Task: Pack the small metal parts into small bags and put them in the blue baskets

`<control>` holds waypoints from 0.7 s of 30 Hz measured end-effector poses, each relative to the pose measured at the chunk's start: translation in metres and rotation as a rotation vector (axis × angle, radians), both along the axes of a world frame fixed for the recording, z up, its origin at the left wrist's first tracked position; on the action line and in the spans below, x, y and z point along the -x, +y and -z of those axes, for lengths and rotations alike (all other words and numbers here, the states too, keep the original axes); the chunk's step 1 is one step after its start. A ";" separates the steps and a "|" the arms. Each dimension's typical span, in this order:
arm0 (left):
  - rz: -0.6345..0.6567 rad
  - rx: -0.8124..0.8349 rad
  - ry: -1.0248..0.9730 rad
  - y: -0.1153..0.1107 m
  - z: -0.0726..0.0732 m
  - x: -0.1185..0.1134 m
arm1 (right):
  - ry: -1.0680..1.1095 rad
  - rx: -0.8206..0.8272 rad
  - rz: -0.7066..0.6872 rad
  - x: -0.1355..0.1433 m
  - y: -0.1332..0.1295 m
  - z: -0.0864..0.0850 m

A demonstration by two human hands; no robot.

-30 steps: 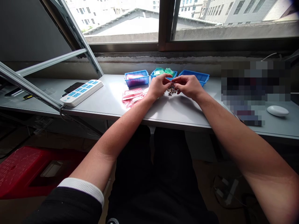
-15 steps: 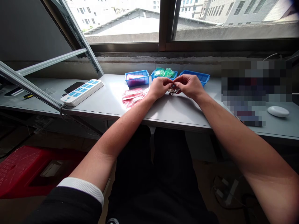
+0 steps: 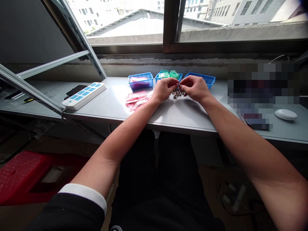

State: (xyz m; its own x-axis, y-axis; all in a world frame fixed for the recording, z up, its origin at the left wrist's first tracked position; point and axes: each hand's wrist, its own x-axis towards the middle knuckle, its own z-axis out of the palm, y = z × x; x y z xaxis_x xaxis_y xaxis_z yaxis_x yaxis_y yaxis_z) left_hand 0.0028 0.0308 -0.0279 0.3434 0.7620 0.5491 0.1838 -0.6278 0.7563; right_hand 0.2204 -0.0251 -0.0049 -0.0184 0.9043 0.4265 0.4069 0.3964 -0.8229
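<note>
Above a pile of small dark metal parts (image 3: 177,93) on the table, my two hands meet with their fingertips close together. My left hand (image 3: 165,89) is closed in a pinch at the pile's left side. From the right, my right hand (image 3: 196,89) pinches at the same spot, its lower fingers curled near the parts. Whatever lies between the fingertips is too small to make out. Left of my left hand, pink plastic bags (image 3: 137,100) lie flat, partly covered by my wrist.
Along the back stand a blue basket (image 3: 141,84) of pink bags, another blue basket (image 3: 157,78) with green bags, and a third blue basket (image 3: 211,84) partly behind my right hand. A power strip (image 3: 84,96) lies left, beside a metal frame (image 3: 79,35). Far right is a white mouse (image 3: 286,114).
My fingers have shifted slightly at the fingertips, and more of the metal parts shows beneath them. Both arms stay almost where they were.
</note>
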 end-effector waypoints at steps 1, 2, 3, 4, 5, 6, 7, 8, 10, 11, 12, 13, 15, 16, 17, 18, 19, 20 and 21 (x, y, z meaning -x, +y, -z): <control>0.004 0.010 -0.019 -0.002 -0.002 -0.001 | 0.006 -0.003 -0.009 0.000 0.001 0.001; 0.003 0.019 -0.034 -0.004 -0.004 -0.001 | 0.014 -0.004 -0.016 0.000 0.001 0.001; -0.006 0.024 -0.041 -0.007 -0.006 -0.002 | 0.018 -0.006 -0.021 0.001 0.001 0.001; -0.024 0.024 -0.042 -0.009 -0.008 -0.002 | 0.019 -0.007 -0.021 0.001 0.001 0.001; -0.049 0.021 -0.035 -0.012 -0.010 -0.001 | 0.019 -0.006 -0.020 0.002 0.001 0.001; -0.077 0.017 -0.025 -0.014 -0.012 -0.001 | 0.022 -0.005 -0.018 0.003 0.000 0.001; -0.102 0.015 -0.011 -0.017 -0.014 0.000 | 0.028 -0.004 -0.015 0.004 -0.001 0.000; -0.123 0.016 0.005 -0.019 -0.016 0.000 | 0.037 -0.002 -0.009 0.005 -0.001 0.000; -0.144 0.023 0.044 -0.022 -0.018 0.002 | 0.052 -0.007 0.006 0.006 -0.003 -0.001; -0.140 0.029 0.063 -0.023 -0.019 0.003 | 0.052 -0.017 0.014 0.007 -0.003 -0.002; -0.126 0.035 0.080 -0.023 -0.019 0.003 | 0.045 -0.031 0.021 0.007 -0.004 -0.002; -0.107 0.040 0.092 -0.024 -0.019 0.004 | 0.029 -0.047 0.025 0.007 -0.004 -0.002; -0.069 0.051 0.105 -0.023 -0.019 0.005 | -0.007 -0.073 0.017 0.007 -0.005 -0.002; -0.055 0.057 0.106 -0.022 -0.018 0.005 | -0.020 -0.076 0.008 0.007 -0.005 -0.002; -0.051 0.062 0.102 -0.021 -0.017 0.005 | -0.028 -0.073 -0.003 0.006 -0.005 -0.002; -0.052 0.066 0.097 -0.020 -0.016 0.005 | -0.031 -0.069 -0.012 0.006 -0.005 -0.002; -0.058 0.069 0.092 -0.019 -0.016 0.005 | -0.034 -0.065 -0.016 0.005 -0.005 -0.002; -0.068 0.069 0.088 -0.019 -0.015 0.005 | -0.039 -0.066 -0.014 0.005 -0.005 -0.002; -0.081 0.068 0.086 -0.019 -0.015 0.005 | -0.048 -0.070 -0.006 0.005 -0.005 -0.001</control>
